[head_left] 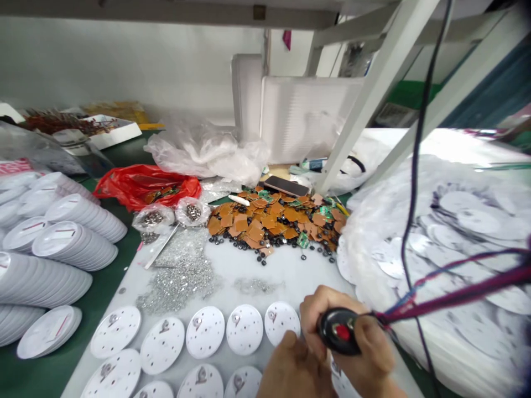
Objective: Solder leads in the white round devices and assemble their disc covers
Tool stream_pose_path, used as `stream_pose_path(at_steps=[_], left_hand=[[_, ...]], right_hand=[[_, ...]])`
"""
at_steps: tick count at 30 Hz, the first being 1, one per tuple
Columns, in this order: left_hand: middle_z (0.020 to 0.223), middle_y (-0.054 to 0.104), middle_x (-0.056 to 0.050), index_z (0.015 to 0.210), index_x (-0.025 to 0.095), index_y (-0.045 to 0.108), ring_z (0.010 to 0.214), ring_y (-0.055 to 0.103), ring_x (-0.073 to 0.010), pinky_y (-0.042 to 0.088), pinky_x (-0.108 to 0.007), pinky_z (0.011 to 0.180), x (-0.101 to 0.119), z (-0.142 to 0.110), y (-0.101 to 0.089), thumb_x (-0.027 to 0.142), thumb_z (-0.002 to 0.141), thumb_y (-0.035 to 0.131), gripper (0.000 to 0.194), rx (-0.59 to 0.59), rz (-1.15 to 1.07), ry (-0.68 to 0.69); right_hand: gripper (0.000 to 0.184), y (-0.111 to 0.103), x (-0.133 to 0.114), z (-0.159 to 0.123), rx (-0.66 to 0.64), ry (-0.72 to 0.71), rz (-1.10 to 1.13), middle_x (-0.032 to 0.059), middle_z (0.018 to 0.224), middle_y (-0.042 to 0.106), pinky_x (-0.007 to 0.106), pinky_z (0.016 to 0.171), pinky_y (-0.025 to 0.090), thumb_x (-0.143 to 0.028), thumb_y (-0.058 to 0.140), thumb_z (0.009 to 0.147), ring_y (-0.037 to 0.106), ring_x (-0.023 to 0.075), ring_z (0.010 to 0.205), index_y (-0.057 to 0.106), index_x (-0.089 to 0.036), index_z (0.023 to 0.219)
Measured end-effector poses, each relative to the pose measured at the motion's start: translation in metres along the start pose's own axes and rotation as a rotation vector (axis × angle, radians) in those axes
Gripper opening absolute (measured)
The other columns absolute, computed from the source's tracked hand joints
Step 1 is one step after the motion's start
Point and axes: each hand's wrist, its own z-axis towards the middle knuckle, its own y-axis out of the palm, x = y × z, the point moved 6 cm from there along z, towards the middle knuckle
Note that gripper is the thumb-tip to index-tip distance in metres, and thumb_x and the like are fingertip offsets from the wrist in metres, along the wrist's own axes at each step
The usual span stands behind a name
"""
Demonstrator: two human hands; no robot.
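My right hand point(369, 354) is wrapped round a black corded tool, probably an electric screwdriver point(339, 331), seen end-on with a red spot on top. Its lower end is hidden. Close against it, my left hand point(292, 367) is closed, with the fingertips turned away, so what they hold cannot be seen. Part of a white disc point(341, 382) shows beneath my hands. To the left, rows of white round discs point(205, 331) with small holes lie on the white work surface point(224, 265), each bearing a small metal piece.
Small metal parts point(178, 276) lie scattered behind the discs. Further back are brown board pieces point(265, 218), a phone point(286, 186) and a red bag point(145, 185). Stacked white discs point(77, 246) stand left; a filled plastic bag point(448, 265) sits right. A black cable point(415, 155) hangs down.
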Motion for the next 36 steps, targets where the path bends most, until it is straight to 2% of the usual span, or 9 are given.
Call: stream_pose_path(at_steps=[4, 8, 13, 19, 23, 28, 30, 33, 36], left_hand=[[0.081, 0.075, -0.007, 0.111, 0.018, 0.07, 0.074, 0.065, -0.0219, 0.046, -0.037, 0.072, 0.0, 0.002, 0.007, 0.023, 0.095, 0.053, 0.023, -0.021, 0.065, 0.004], [0.077, 0.075, -0.008, 0.107, 0.01, 0.072, 0.062, 0.06, -0.0188, 0.04, -0.036, 0.064, -0.001, 0.002, -0.004, 0.027, 0.097, 0.054, 0.026, 0.07, 0.232, 0.124], [0.1, 0.079, -0.006, 0.098, 0.014, 0.073, 0.064, 0.057, -0.017, 0.033, -0.035, 0.057, -0.002, -0.001, -0.034, 0.026, 0.099, 0.054, 0.022, 0.253, 0.299, 0.19], [0.082, 0.071, 0.0, 0.075, 0.021, 0.063, 0.069, 0.055, -0.0182, 0.028, -0.035, 0.061, -0.036, -0.021, -0.083, 0.018, 0.095, 0.062, 0.02, 0.4, 0.138, -0.008], [0.082, 0.068, -0.001, 0.084, 0.022, 0.068, 0.074, 0.056, -0.0206, 0.031, -0.036, 0.068, -0.067, -0.021, -0.115, 0.008, 0.092, 0.058, 0.019, 0.262, 0.066, -0.23], [0.094, 0.07, -0.002, 0.107, 0.023, 0.071, 0.086, 0.06, -0.0242, 0.036, -0.036, 0.074, -0.083, 0.001, -0.131, 0.009, 0.091, 0.07, 0.022, -0.041, 0.018, -0.352], [0.093, 0.07, -0.002, 0.108, 0.023, 0.072, 0.088, 0.06, -0.0245, 0.035, -0.036, 0.074, -0.084, 0.01, -0.128, 0.012, 0.088, 0.077, 0.024, -0.057, -0.02, -0.346], [0.088, 0.072, -0.001, 0.091, 0.022, 0.075, 0.086, 0.061, -0.022, 0.036, -0.036, 0.077, -0.083, 0.017, -0.121, 0.015, 0.089, 0.078, 0.008, -0.035, -0.125, -0.312], [0.083, 0.073, 0.001, 0.08, 0.02, 0.074, 0.085, 0.062, -0.0199, 0.036, -0.036, 0.081, -0.084, 0.016, -0.118, 0.013, 0.087, 0.08, 0.012, 0.011, -0.269, -0.334]], right_hand=[[0.067, 0.001, 0.006, -0.002, -0.062, -0.018, -0.076, 0.0014, 0.055, 0.053, 0.03, 0.049, 0.031, -0.082, 0.041, 0.087, 0.043, 0.0156, 0.048, 0.063, -0.021, 0.07], [0.071, -0.001, -0.006, 0.001, -0.023, 0.003, 0.189, 0.0011, 0.055, 0.054, 0.03, 0.047, 0.032, -0.09, 0.044, 0.078, 0.044, 0.0172, 0.048, 0.065, -0.023, 0.072], [0.068, -0.007, -0.04, 0.021, 0.251, -0.229, 0.329, -0.0002, 0.047, 0.049, 0.03, 0.046, 0.039, -0.085, 0.044, 0.083, 0.047, 0.017, 0.045, 0.067, -0.023, 0.067], [0.068, 0.012, -0.01, 0.059, 0.281, -0.214, 0.328, -0.0005, 0.044, 0.051, 0.027, 0.041, 0.039, -0.081, 0.043, 0.087, 0.046, 0.0153, 0.04, 0.064, -0.022, 0.063], [0.063, 0.02, 0.001, 0.065, 0.266, -0.204, 0.32, -0.0003, 0.044, 0.052, 0.027, 0.041, 0.04, -0.076, 0.047, 0.089, 0.047, 0.0151, 0.04, 0.065, -0.021, 0.064], [0.069, 0.019, -0.025, 0.056, 0.256, -0.219, 0.338, 0.0, 0.043, 0.051, 0.028, 0.041, 0.04, -0.084, 0.046, 0.084, 0.047, 0.0159, 0.039, 0.066, -0.021, 0.063], [0.069, 0.02, -0.037, 0.052, 0.24, -0.207, 0.349, -0.0003, 0.041, 0.049, 0.028, 0.04, 0.04, -0.085, 0.047, 0.082, 0.046, 0.0159, 0.038, 0.066, -0.021, 0.061], [0.065, 0.022, -0.049, 0.048, 0.226, -0.197, 0.362, -0.0008, 0.039, 0.047, 0.029, 0.039, 0.04, -0.081, 0.051, 0.081, 0.044, 0.0159, 0.037, 0.066, -0.021, 0.059], [0.061, 0.02, -0.053, 0.046, 0.256, -0.165, 0.401, -0.0005, 0.039, 0.046, 0.029, 0.038, 0.04, -0.076, 0.051, 0.081, 0.045, 0.016, 0.036, 0.065, -0.022, 0.057]])
